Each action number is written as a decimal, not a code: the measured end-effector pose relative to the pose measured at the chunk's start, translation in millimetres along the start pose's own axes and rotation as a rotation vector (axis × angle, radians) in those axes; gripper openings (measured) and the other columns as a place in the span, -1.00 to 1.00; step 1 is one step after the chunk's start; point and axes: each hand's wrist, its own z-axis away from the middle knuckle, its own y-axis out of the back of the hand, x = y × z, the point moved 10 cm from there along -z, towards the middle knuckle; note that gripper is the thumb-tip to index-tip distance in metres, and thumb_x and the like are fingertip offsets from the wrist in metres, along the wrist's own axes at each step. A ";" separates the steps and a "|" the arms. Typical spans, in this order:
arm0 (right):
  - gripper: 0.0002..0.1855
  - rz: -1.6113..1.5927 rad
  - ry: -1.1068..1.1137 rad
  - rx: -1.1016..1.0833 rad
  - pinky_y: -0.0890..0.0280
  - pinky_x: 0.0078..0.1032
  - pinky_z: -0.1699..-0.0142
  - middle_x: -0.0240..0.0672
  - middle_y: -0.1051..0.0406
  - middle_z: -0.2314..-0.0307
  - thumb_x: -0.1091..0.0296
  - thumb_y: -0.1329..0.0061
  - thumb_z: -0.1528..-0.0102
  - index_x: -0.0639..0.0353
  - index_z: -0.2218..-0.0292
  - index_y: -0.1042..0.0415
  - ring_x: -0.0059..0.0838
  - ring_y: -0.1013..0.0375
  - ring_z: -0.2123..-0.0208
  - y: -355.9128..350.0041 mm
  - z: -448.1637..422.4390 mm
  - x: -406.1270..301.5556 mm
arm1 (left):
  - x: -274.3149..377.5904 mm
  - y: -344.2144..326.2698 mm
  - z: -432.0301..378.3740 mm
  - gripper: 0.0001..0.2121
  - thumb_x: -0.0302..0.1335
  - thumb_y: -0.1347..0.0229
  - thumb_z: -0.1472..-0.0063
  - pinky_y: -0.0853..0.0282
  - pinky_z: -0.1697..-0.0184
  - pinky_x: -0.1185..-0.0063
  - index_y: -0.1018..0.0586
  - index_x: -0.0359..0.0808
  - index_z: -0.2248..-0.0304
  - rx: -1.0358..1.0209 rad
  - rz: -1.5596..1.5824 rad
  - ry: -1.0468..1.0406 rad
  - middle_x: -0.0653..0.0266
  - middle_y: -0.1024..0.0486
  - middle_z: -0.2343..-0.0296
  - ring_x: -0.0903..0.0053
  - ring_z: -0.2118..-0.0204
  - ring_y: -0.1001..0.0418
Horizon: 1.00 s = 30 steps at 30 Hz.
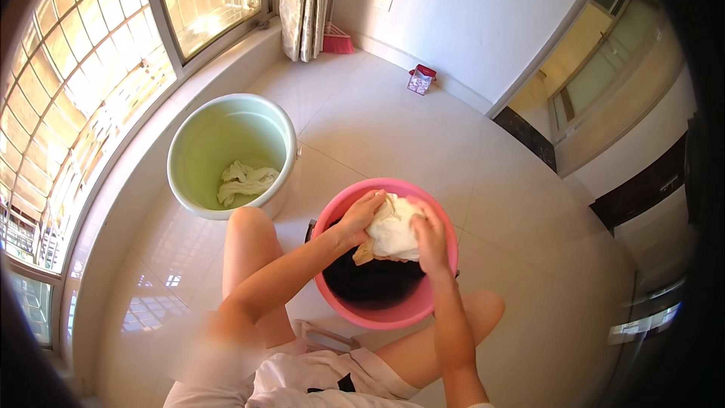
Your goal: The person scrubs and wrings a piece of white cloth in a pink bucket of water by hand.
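Observation:
Over a pink plastic basin [447,221], a bunched white cloth [393,229] with a yellowish-tan part at its lower left is held between my two hands. My left hand [362,218] grips its left side. On its right side lies my right hand [429,238], slightly blurred, with fingers curled over the fabric. Black fabric [371,280] fills much of the basin below. A large pale green bucket [289,124] stands to the upper left, and a crumpled whitish cloth [246,181] lies at its bottom.
The basin stands on a tiled floor [391,124] between my bent knees. A small patterned box [420,80] and a red broom [338,42] are by the far wall. A curtain [303,5] hangs beside the barred window [73,79]. Part of a low stool [325,337] shows beneath me.

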 end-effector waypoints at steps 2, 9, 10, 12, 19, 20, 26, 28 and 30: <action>-0.78 0.503 0.277 0.059 -0.22 -0.49 0.37 -0.19 -0.34 0.55 0.35 0.24 -0.01 0.26 0.30 -0.24 -0.38 -0.35 0.47 -13.9 11.2 -19.4 | -18.3 -3.8 -4.9 -0.77 -0.24 0.20 -0.16 -0.31 0.46 0.54 -0.31 -0.23 0.48 0.025 0.026 0.102 0.34 -0.32 0.55 0.59 0.50 -0.31; -0.79 1.049 0.641 0.175 -0.15 -0.40 0.61 -0.19 -0.28 0.76 0.27 0.09 0.06 0.19 0.59 -0.25 -0.23 -0.29 0.72 -52.3 22.2 -40.1 | -37.3 -28.8 7.1 -0.64 -0.15 0.22 -0.14 -0.24 0.53 0.57 -0.32 -0.26 0.60 -0.073 0.229 0.150 0.34 -0.30 0.66 0.59 0.60 -0.28; -0.73 0.984 0.621 0.264 -0.12 -0.35 0.63 -0.16 -0.24 0.81 0.28 0.14 0.03 0.20 0.66 -0.24 -0.19 -0.25 0.75 -44.3 16.8 -39.5 | -49.5 -26.6 1.4 -0.69 -0.20 0.22 -0.15 -0.27 0.53 0.60 -0.35 -0.26 0.57 -0.078 0.299 0.200 0.37 -0.32 0.64 0.61 0.59 -0.30; -0.72 0.858 0.447 0.287 -0.12 -0.33 0.64 -0.14 -0.23 0.81 0.29 0.17 0.01 0.22 0.67 -0.23 -0.17 -0.25 0.75 -13.6 -4.5 -14.5 | -57.5 -20.8 0.9 -0.72 -0.25 0.23 -0.16 -0.28 0.53 0.61 -0.37 -0.25 0.54 -0.031 0.137 0.218 0.38 -0.33 0.62 0.62 0.57 -0.32; -0.71 0.838 0.575 0.198 -0.11 -0.39 0.66 -0.16 -0.22 0.80 0.31 0.18 0.01 0.22 0.69 -0.19 -0.20 -0.25 0.74 -41.8 17.7 -49.6 | -26.8 -20.1 9.2 -0.72 -0.26 0.25 -0.17 -0.29 0.48 0.56 -0.36 -0.26 0.54 -0.073 0.003 0.118 0.35 -0.35 0.60 0.58 0.56 -0.32; -0.71 0.886 0.655 0.152 -0.11 -0.40 0.66 -0.16 -0.22 0.80 0.31 0.16 0.02 0.21 0.70 -0.19 -0.22 -0.26 0.75 -59.8 25.0 -55.8 | -24.5 -9.0 5.8 -0.72 -0.28 0.24 -0.17 -0.28 0.49 0.56 -0.35 -0.28 0.55 -0.060 0.043 0.094 0.35 -0.34 0.60 0.58 0.56 -0.31; -0.72 0.976 0.504 0.301 -0.13 -0.36 0.64 -0.16 -0.23 0.79 0.30 0.19 0.00 0.21 0.67 -0.17 -0.17 -0.27 0.73 -25.2 3.1 -24.9 | -43.6 -30.1 14.8 -0.71 -0.27 0.24 -0.17 -0.30 0.54 0.57 -0.36 -0.30 0.52 -0.118 0.081 0.198 0.31 -0.34 0.61 0.52 0.58 -0.32; -0.71 0.782 0.346 0.300 -0.13 -0.39 0.62 -0.15 -0.24 0.78 0.26 0.23 -0.04 0.22 0.64 -0.23 -0.19 -0.28 0.70 1.9 -6.7 -7.2 | -38.4 -38.3 20.9 -0.70 -0.25 0.25 -0.17 -0.33 0.57 0.58 -0.37 -0.33 0.43 -0.116 -0.071 0.191 0.28 -0.37 0.57 0.52 0.57 -0.36; -0.68 0.485 0.192 0.216 -0.13 -0.52 0.59 -0.26 -0.23 0.77 0.19 0.28 -0.07 0.20 0.61 -0.25 -0.38 -0.27 0.67 17.2 -15.4 15.7 | -18.4 -48.8 36.0 -0.70 -0.23 0.24 -0.17 -0.32 0.50 0.60 -0.37 -0.31 0.39 -0.106 -0.205 0.164 0.34 -0.36 0.57 0.58 0.55 -0.35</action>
